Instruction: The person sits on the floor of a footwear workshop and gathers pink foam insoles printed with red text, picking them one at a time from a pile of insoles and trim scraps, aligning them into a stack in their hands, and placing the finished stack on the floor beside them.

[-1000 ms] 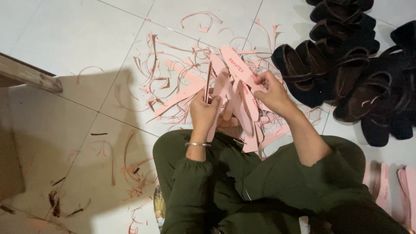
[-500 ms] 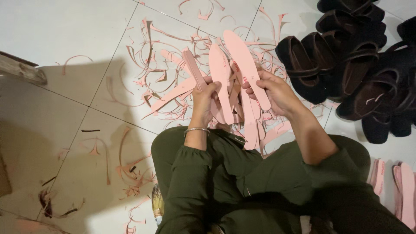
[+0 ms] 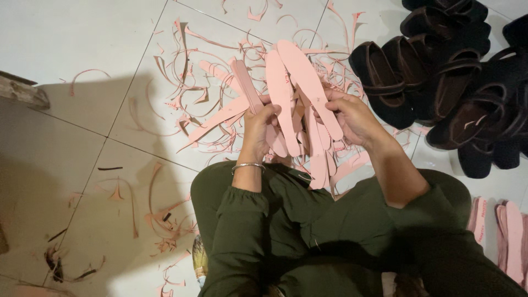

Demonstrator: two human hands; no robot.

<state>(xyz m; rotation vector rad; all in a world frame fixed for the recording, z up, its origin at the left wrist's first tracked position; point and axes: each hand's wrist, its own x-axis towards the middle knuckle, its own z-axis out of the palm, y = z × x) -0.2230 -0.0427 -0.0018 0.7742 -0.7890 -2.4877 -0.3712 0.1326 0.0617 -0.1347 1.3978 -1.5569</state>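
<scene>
Several flat pink sole-shaped insole cutouts [image 3: 297, 99] fan out between my hands above the white tiled floor [image 3: 71, 49]; I count about five, though overlap hides some. My left hand [image 3: 258, 129] has its fingers clenched around the lower ends of the bunch, wrist upright, a thin silver bangle [image 3: 247, 165] on it. My right hand [image 3: 352, 118] comes in from the right, fingers grasping the longest cutout at its middle. Curled pink offcut strips [image 3: 187, 104] litter the floor beneath. Roughly eight black strapped sandals [image 3: 440, 82] lie piled just right of my hands.
</scene>
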